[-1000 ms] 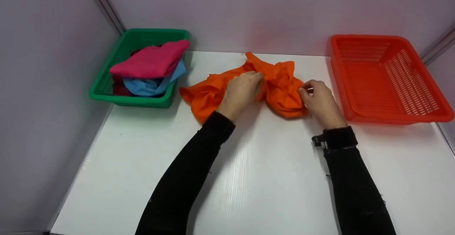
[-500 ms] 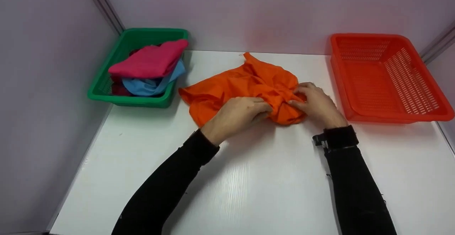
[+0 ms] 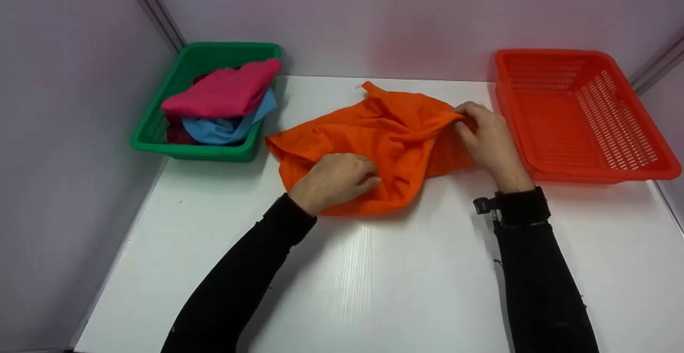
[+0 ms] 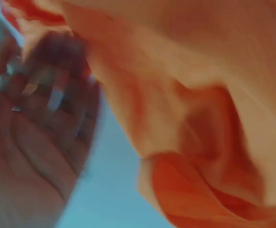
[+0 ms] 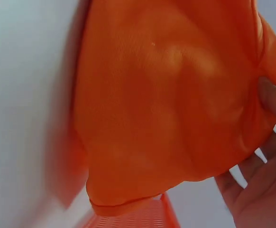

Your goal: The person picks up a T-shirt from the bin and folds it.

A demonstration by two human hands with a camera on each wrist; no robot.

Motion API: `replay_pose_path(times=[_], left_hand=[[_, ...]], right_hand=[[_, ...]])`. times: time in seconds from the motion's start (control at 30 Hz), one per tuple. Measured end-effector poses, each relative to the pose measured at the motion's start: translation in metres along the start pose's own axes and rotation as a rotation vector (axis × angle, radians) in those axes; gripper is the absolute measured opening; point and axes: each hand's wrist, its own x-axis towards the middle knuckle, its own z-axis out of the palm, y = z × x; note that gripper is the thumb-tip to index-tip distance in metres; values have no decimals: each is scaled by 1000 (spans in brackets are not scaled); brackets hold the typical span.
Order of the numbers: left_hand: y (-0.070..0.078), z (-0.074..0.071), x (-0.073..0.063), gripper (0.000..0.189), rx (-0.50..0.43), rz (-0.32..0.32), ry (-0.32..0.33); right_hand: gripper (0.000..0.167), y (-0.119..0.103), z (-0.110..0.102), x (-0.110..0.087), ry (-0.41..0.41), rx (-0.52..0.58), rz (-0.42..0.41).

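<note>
Between one green basket (image 3: 214,153) and one red basket (image 3: 604,175) lies one orange cloth (image 3: 395,142). The right hand (image 3: 489,139) pinches one fold; the left hand (image 3: 335,179) is loosely curled, empty.

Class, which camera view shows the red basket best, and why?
The head view: it shows the red basket with rim, floor and slotted sides. The right wrist view catches only part, partly behind the orange cloth; in the left wrist view I can't make it out.

cloth (image 3: 393,139): orange | tub (image 3: 208,153): green | basket (image 3: 604,174): red, latticed | fabrics (image 3: 227,94): pink, blue | table (image 3: 401,283): white
</note>
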Motion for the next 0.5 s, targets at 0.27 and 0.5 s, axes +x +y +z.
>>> replay_pose_path(times=[0.27,0.5], left_hand=[[-41,9,5,70,142,-248,-197],[-89,4,19,79,95,-266,-239]], right_hand=[[22,-9,-9,-6,-25,51,-72],[24,-4,-16,-8,-38,87,-75]])
